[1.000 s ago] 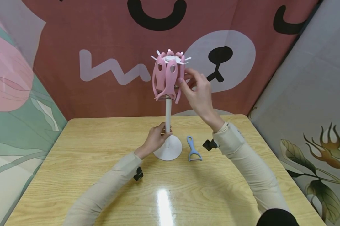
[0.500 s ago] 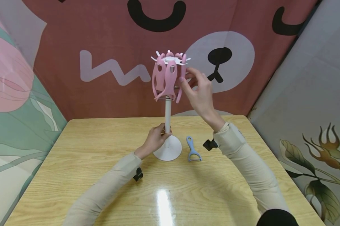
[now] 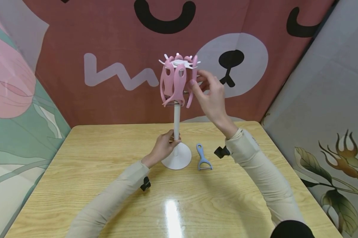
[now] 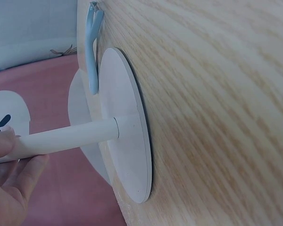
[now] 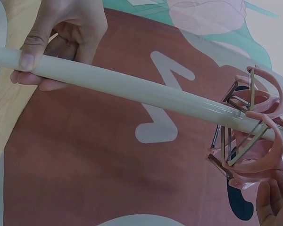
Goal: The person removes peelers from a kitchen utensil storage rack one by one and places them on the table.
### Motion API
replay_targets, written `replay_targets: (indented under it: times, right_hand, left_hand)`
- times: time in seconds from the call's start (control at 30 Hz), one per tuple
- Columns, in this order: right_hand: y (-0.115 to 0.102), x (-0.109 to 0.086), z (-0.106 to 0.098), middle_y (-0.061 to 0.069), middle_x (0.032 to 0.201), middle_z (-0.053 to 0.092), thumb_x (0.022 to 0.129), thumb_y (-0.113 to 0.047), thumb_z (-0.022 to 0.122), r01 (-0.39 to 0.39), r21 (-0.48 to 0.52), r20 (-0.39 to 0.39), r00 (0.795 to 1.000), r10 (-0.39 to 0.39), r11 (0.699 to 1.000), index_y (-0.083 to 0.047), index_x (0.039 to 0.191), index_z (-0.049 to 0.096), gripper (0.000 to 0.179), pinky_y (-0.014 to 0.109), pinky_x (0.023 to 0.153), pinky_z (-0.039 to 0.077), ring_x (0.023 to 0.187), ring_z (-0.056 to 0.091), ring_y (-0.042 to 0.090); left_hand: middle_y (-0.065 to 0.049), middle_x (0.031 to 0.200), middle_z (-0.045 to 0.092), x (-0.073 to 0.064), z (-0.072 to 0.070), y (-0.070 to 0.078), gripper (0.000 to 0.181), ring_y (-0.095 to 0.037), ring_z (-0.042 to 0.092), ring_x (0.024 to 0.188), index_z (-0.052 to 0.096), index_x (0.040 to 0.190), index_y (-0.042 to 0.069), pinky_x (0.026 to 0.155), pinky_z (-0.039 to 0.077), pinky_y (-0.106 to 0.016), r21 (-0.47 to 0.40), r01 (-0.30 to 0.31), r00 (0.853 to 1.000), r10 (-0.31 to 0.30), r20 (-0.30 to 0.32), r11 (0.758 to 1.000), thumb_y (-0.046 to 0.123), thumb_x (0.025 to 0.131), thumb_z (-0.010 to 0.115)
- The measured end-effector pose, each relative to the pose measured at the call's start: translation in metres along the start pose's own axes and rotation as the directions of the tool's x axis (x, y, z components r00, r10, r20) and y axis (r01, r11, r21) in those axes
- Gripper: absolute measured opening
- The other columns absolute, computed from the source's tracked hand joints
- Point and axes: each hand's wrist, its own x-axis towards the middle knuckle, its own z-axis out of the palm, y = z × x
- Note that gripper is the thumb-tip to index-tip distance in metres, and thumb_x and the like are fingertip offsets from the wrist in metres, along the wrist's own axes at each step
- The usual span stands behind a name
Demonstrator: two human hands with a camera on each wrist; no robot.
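A white rotating stand with a round base (image 3: 176, 160) and a tall pole (image 3: 177, 117) stands upright on the table. Several pink Y-shaped peelers (image 3: 179, 81) hang by their handle holes from the hooks at its top. My left hand (image 3: 161, 145) grips the pole a little above the base, thumb in front, as the left wrist view also shows. Up at the right side of the ring of peelers, my right hand (image 3: 212, 97) pinches one pink peeler (image 3: 194, 67) by its handle, its top still at a hook. Blades of the pink peelers (image 5: 247, 143) point down.
A blue Y-shaped peeler (image 3: 202, 157) lies on the wooden table (image 3: 113, 145), just right of the base. Behind the table hangs a red-brown cloth (image 3: 122, 102) with a cartoon face. Printed cloths flank both sides.
My right hand has shifted slightly to the right, and the pink peeler it pinches has swung a little outward from the pole. The left hand stays on the pole.
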Motion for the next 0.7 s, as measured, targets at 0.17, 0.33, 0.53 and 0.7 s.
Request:
replay_targets:
  times: [0.17, 0.33, 0.53, 0.7]
  right_hand:
    - [0.0016, 0.001, -0.001, 0.016, 0.094, 0.068, 0.096, -0.009, 0.065, -0.004, 0.016, -0.012, 1.0, 0.004, 1.0, 0.007, 0.123, 0.061, 0.031, 0.025, 0.067, 0.047, 0.069, 0.057, 0.019]
    - [0.0032, 0.0011, -0.0014, 0.016, 0.094, 0.068, 0.097, -0.009, 0.064, -0.014, 0.043, -0.024, 1.0, 0.015, 0.999, 0.005, 0.123, 0.062, 0.03, 0.023, 0.066, 0.047, 0.069, 0.057, 0.02]
    - [0.0023, 0.0004, -0.0022, 0.015, 0.094, 0.068, 0.097, -0.009, 0.064, -0.016, 0.042, -0.025, 1.0, 0.017, 0.999, 0.006, 0.122, 0.062, 0.03, 0.022, 0.065, 0.047, 0.069, 0.057, 0.018]
    - [0.002, -0.0005, -0.0034, 0.017, 0.095, 0.067, 0.096, -0.009, 0.064, -0.014, 0.039, -0.028, 0.999, 0.015, 0.999, 0.007, 0.122, 0.061, 0.031, 0.021, 0.064, 0.048, 0.068, 0.056, 0.018]
  left_hand:
    - [-0.009, 0.098, 0.069, 0.0003, 0.0004, -0.0006, 0.017, -0.022, 0.071, 0.093, 0.061, 0.11, -0.001, 0.08, 0.058, -0.028, 0.0, 0.002, 1.0, -0.002, -0.001, 1.0, 0.006, 0.095, 0.065]
    - [-0.009, 0.098, 0.069, 0.0003, 0.0006, -0.0001, 0.017, -0.023, 0.071, 0.093, 0.061, 0.109, -0.002, 0.08, 0.058, -0.029, -0.005, 0.0, 1.0, 0.0, -0.005, 1.0, 0.003, 0.094, 0.066]
    - [-0.009, 0.098, 0.069, 0.0002, 0.0003, 0.0009, 0.017, -0.023, 0.071, 0.093, 0.062, 0.109, -0.002, 0.079, 0.058, -0.03, 0.0, 0.005, 1.0, -0.005, -0.008, 1.0, 0.003, 0.094, 0.067]
    - [-0.009, 0.098, 0.069, 0.0002, -0.0001, 0.001, 0.018, -0.023, 0.071, 0.093, 0.061, 0.11, -0.002, 0.08, 0.058, -0.029, 0.007, 0.008, 1.0, -0.008, -0.003, 1.0, 0.005, 0.094, 0.066]
